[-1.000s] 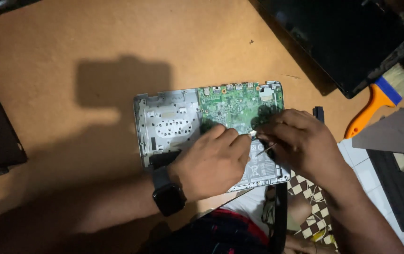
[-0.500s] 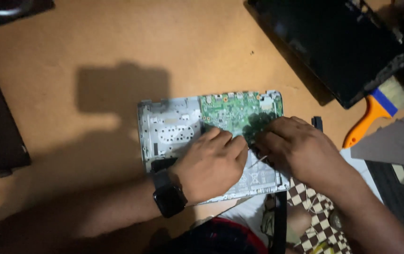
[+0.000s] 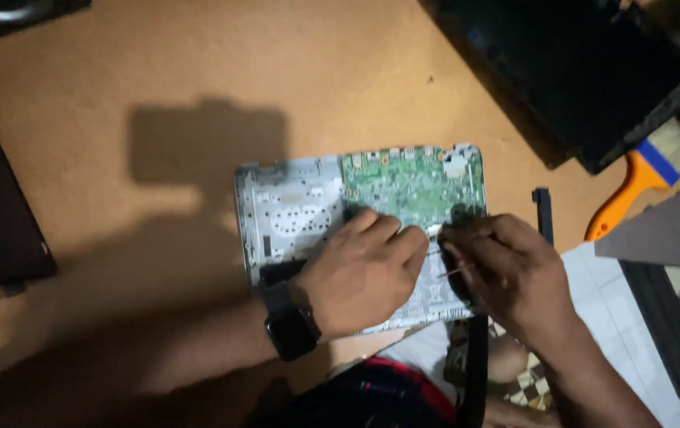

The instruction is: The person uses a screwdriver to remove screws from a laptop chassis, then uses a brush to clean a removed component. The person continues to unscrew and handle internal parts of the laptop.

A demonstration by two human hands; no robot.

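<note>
Both hands are working low on an opened laptop base (image 3: 292, 206) lying on the brown tabletop (image 3: 158, 71). Left hand (image 3: 364, 273), wearing a black smartwatch (image 3: 291, 325), is pressing down flat with curled fingers, holding nothing that shows. Right hand (image 3: 506, 269) is pinching a thin metal tool (image 3: 455, 271), its tip pointing left toward the left fingertips. Green circuit board (image 3: 411, 182) is sitting just beyond both hands, long axis running left to right, filling the base's right half; right hand is nearer its lower right corner. Orange-handled brush (image 3: 633, 186) is lying well apart to the right.
</note>
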